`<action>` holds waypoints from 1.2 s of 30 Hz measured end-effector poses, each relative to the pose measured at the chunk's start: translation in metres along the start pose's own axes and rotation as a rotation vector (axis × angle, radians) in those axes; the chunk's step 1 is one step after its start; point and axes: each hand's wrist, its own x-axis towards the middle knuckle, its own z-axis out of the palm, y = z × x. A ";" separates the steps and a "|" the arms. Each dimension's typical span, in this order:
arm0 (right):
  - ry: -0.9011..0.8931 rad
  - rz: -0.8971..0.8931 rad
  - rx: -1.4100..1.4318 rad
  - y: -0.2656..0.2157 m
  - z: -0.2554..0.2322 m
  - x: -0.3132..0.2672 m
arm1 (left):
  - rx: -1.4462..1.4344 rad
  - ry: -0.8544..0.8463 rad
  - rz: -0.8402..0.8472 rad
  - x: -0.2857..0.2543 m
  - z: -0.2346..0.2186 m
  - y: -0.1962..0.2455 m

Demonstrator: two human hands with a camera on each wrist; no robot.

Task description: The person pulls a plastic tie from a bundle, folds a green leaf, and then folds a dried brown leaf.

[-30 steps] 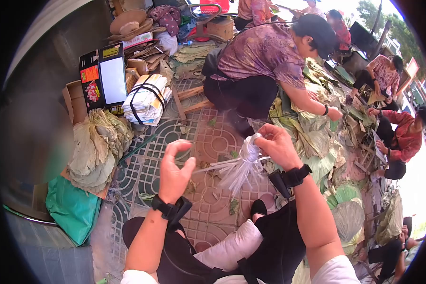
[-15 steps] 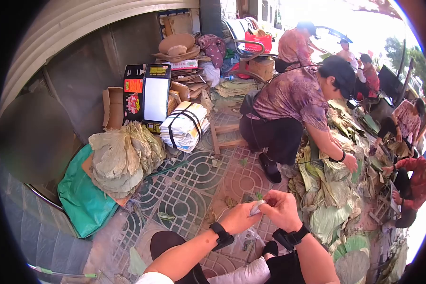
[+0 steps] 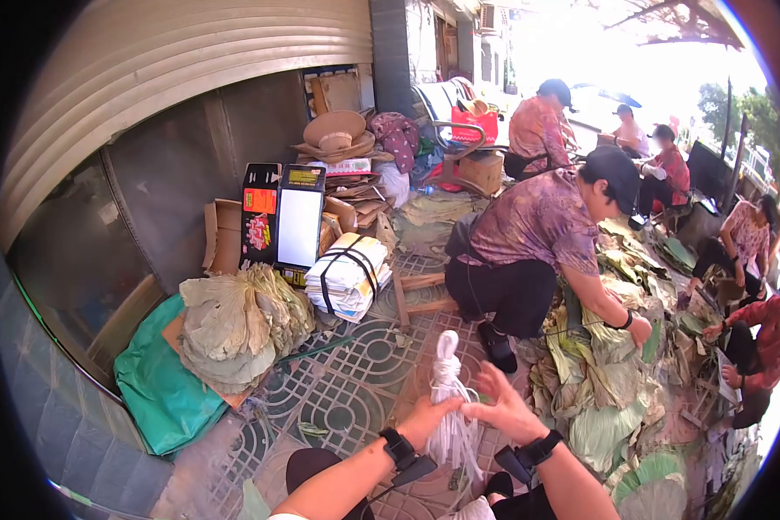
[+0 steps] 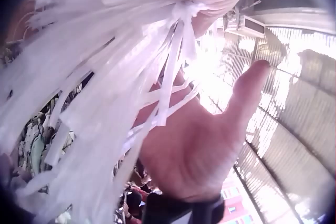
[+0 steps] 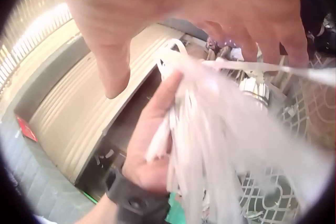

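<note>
Plastic strap bundle stands upright between my hands, already knotted near its top; my left hand grips it, my right hand's fingers spread beside it, strands left loose below.

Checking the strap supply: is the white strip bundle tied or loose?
Tied: the white strip bundle is knotted near its top and fans out below, held in the left hand.

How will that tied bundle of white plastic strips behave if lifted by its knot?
Probably floppy: the white strip bundle fans loosely below its tie, beside the left hand. Likely light, since the strips look thin and translucent. Possibly slippery; the right hand is open beside it.
</note>
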 end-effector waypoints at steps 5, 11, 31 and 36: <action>-0.149 -0.159 -0.101 0.026 0.026 0.014 | 0.237 0.160 0.101 0.006 0.001 0.013; 0.211 0.459 0.058 0.150 0.009 0.027 | 0.840 0.641 0.638 -0.005 0.008 0.016; -0.212 0.130 0.105 -0.086 0.060 0.125 | 0.493 0.601 0.833 -0.059 -0.017 0.069; -0.020 0.150 0.000 -0.075 0.003 0.008 | 0.519 0.463 0.780 -0.052 0.000 0.055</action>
